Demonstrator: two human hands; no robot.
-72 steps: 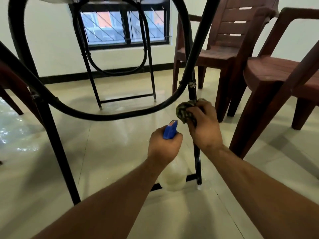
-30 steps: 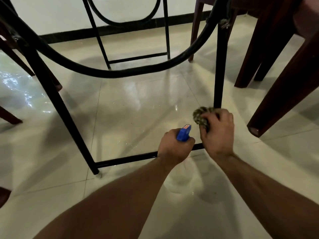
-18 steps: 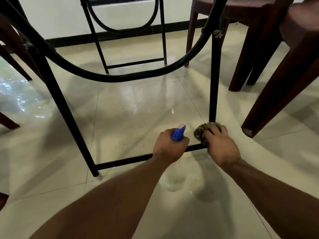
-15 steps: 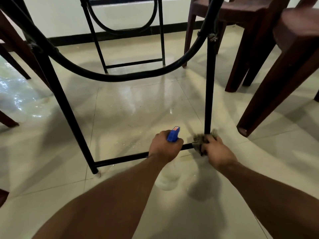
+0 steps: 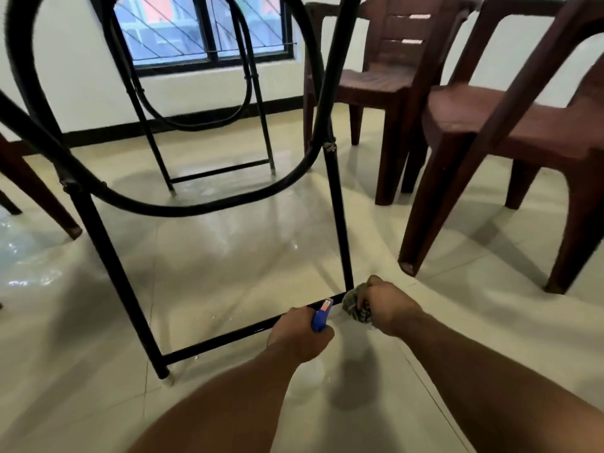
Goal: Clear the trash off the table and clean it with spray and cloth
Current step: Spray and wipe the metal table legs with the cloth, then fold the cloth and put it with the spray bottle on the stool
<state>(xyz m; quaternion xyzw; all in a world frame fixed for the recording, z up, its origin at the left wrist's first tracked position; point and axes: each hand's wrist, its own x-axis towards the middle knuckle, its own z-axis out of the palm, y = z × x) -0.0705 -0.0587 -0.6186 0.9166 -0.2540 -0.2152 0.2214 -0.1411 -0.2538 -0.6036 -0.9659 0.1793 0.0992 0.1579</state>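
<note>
I am low down, looking under the table at its black metal leg frame [image 5: 338,204]. My left hand [image 5: 299,335] grips a spray bottle [image 5: 322,318]; its blue trigger head sticks out above my fingers and the pale bottle body hangs below, mostly hidden by the hand. My right hand [image 5: 387,304] is closed on a crumpled dark patterned cloth [image 5: 354,307], pressed against the bottom corner where the upright leg meets the floor crossbar [image 5: 235,336]. The tabletop is out of view.
Two brown plastic chairs [image 5: 510,132] stand close on the right, one leg near my right hand. A second black frame [image 5: 209,125] stands farther back by the window wall. Another chair leg [image 5: 42,204] is at the left. The tiled floor is glossy.
My right hand slid the cloth down the upright leg to its bottom corner at the crossbar. My left hand followed low with the bottle. The view has tilted back up toward the window.
</note>
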